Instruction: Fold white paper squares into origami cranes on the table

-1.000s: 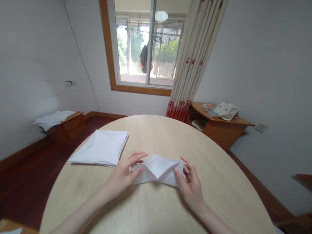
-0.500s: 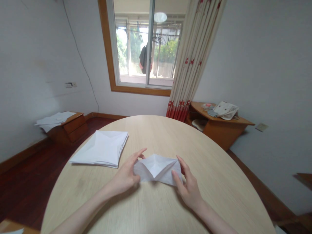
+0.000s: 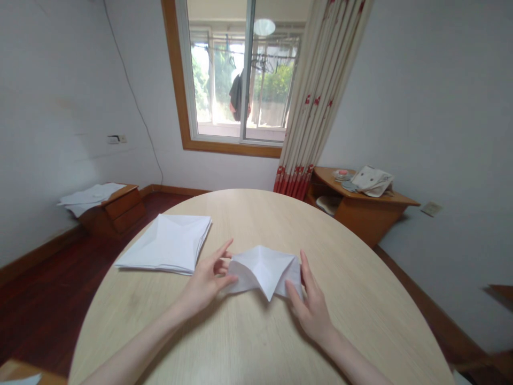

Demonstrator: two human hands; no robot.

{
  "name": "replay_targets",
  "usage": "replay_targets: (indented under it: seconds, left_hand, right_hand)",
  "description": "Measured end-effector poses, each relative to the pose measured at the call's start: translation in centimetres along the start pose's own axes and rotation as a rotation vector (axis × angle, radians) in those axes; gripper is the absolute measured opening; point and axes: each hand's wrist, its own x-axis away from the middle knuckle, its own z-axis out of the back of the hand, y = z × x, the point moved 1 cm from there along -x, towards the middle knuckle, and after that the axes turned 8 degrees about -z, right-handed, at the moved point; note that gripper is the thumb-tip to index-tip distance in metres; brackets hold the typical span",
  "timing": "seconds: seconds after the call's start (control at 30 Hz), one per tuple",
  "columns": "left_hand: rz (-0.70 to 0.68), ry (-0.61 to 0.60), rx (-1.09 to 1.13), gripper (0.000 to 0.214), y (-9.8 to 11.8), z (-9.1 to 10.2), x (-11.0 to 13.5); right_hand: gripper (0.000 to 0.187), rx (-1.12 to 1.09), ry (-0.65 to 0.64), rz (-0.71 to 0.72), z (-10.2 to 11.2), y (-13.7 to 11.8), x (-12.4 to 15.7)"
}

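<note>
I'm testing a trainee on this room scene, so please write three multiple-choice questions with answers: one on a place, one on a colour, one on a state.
1. Where does the square stack of folded white paper lie?
A) On the round pale wood table
B) On the dark red floor
C) On the window sill

2. What colour are the flowers on the cream cloth curtain?
A) Blue
B) Red
C) Green

3. What state is the white paper piece between the left hand and right hand in?
A) Crumpled into a ball
B) Flat and unfolded
C) Folded into a creased, pointed shape

Answers:
1. A: the stack rests on the tabletop, left of the hands.
2. B: red blooms show along the curtain and its hem.
3. C: creases and a downward point show.
</note>
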Motion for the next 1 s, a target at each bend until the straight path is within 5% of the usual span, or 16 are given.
replay_targets:
  seconds: [0.1,0.17,0.43,1.0]
  left_hand:
    - [-0.039,0.025,-0.044,0.028,0.3,-0.4,0.1]
    - [-0.075,0.028,-0.076,0.018,0.4,-0.7,0.3]
    - [-0.112,-0.012,-0.1,0.033,-0.4,-1.6,0.9]
    - [-0.057,-0.018,0.174,0.047,-1.1,-2.7,1.2]
  right_hand:
    - [0.062,-0.048,-0.009,-0.015,0.1,-0.2,-0.1]
    - [0.057,-0.078,-0.008,-0.007,0.1,-0.4,-0.2]
    - [0.033,-0.084,0.047,0.074,0.4,-0.8,-0.3]
    - [0.053,-0.076,-0.116,0.156,0.4,-1.5,0.1]
